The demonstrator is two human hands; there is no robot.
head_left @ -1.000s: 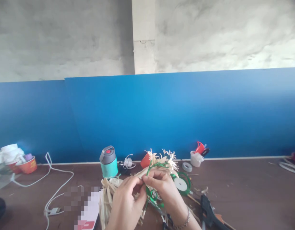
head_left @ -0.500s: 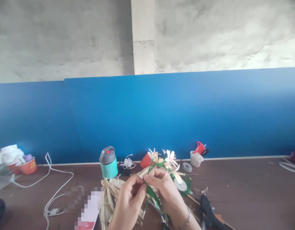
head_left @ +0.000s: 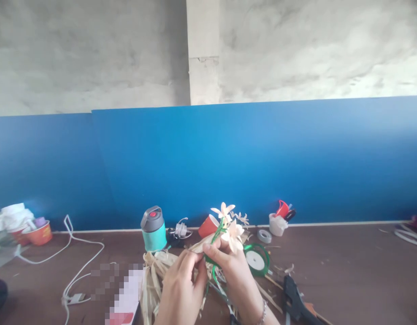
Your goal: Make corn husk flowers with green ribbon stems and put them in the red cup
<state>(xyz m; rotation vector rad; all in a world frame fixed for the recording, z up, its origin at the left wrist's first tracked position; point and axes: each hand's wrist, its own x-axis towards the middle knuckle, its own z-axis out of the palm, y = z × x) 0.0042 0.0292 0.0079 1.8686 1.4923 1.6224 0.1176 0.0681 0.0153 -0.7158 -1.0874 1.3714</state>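
At the flower stem [head_left: 217, 234]; curled right grip [head_left: 237, 273].

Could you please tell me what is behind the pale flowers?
Behind the pale flowers are the blue partition and, toward the left, an orange cup. Whatever they and the right hand cover on the tabletop cannot be seen.
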